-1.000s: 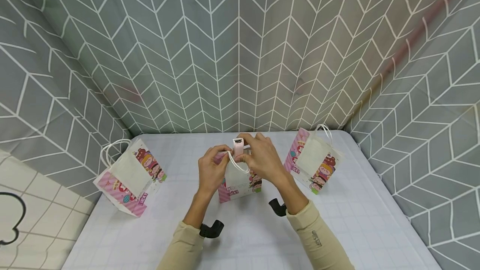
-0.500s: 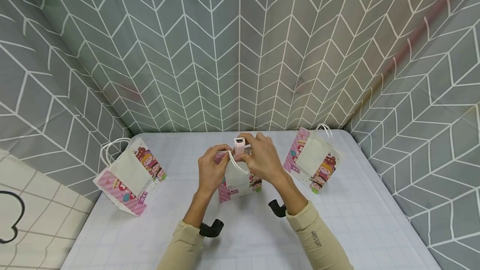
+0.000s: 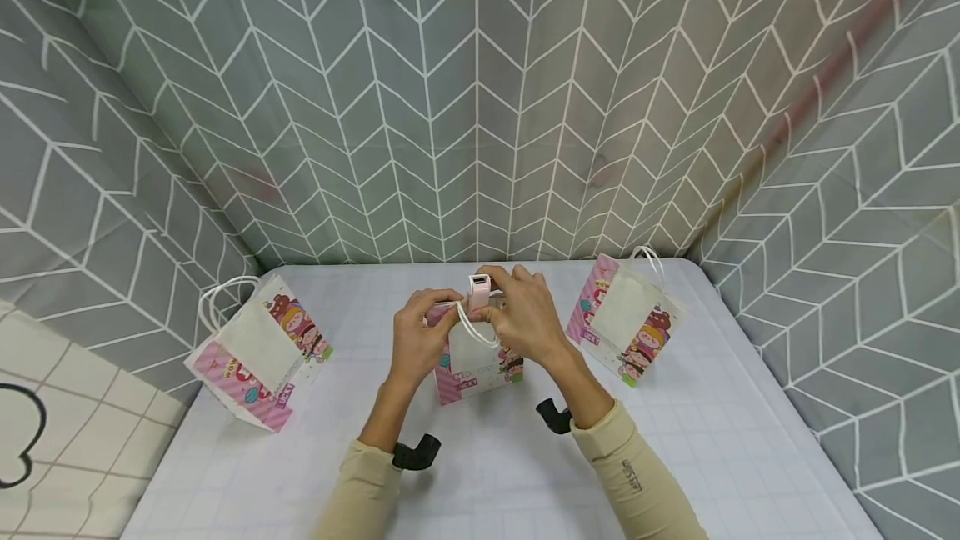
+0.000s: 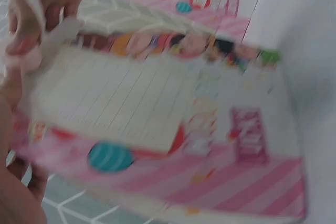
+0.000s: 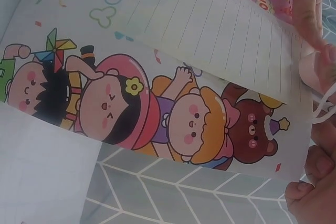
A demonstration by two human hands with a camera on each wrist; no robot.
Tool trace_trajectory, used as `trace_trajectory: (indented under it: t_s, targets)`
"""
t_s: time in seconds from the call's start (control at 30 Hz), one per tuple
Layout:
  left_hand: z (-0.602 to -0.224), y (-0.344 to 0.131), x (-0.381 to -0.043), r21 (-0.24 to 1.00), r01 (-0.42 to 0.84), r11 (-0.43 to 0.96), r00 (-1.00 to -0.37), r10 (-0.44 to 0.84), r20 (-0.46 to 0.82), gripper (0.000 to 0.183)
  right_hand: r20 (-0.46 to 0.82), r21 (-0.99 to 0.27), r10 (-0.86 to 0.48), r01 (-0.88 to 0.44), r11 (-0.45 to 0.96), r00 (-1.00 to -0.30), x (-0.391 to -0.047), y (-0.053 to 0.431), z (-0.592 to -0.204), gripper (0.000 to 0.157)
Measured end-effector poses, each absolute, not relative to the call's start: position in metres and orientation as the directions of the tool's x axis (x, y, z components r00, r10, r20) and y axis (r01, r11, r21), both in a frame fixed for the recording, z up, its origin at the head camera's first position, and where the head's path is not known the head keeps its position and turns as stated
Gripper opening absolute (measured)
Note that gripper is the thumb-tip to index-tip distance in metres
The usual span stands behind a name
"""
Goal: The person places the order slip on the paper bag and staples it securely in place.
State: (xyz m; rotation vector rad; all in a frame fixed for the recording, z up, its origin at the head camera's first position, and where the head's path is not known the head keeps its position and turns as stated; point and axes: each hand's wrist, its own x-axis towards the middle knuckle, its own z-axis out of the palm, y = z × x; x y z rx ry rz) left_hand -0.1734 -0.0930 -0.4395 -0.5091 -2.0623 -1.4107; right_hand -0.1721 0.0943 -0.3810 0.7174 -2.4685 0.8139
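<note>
A paper gift bag (image 3: pixel 480 365) with pink stripes and cartoon figures stands upright before me. A sheet of lined paper (image 4: pixel 115 98) lies against its front, reaching its top edge. My right hand (image 3: pixel 528 319) holds a small pink stapler (image 3: pixel 479 292) over the bag's top edge, thumb in front and fingers behind. My left hand (image 3: pixel 422 336) pinches the top edge on the left side, close to the stapler. A white cord handle (image 3: pixel 474 328) of the bag hangs forward between the hands. The right wrist view shows the stapler (image 5: pixel 313 71) at the sheet's upper end.
A matching bag (image 3: pixel 258 357) with paper on its front stands at the left, and another (image 3: pixel 626 319) at the right. All stand on a white table (image 3: pixel 495 482). A grey patterned curtain (image 3: pixel 480 107) rises behind the table.
My left forearm and hand have shifted slightly left. The right hand keeps its grip on the stapler at the bag's top edge, with hardly any movement.
</note>
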Motion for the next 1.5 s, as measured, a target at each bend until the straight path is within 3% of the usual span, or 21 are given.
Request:
trace_trajectory:
  t_s: [0.13,0.27,1.5]
  targets:
    - [-0.4348,-0.1020,-0.1757,0.725,0.583,0.366,-0.798,0.089,0.596,0.039,0.540,-0.407,-0.337,-0.590,0.697,-0.771,-0.1715,0.0953,-0.3804,0.057]
    - [-0.4324,-0.1035,-0.1765,0.730,0.563,0.387,-0.821,0.157,0.549,0.048,0.542,-0.402,-0.334,-0.587,0.702,-0.771,-0.1710,0.0963,-0.3806,0.057]
    - [-0.4303,-0.0991,-0.1710,0.669,0.554,0.496,-0.804,0.108,0.585,0.044,0.591,-0.368,-0.327,-0.607,0.704,-0.737,-0.1697,0.0947,-0.3820,0.053]
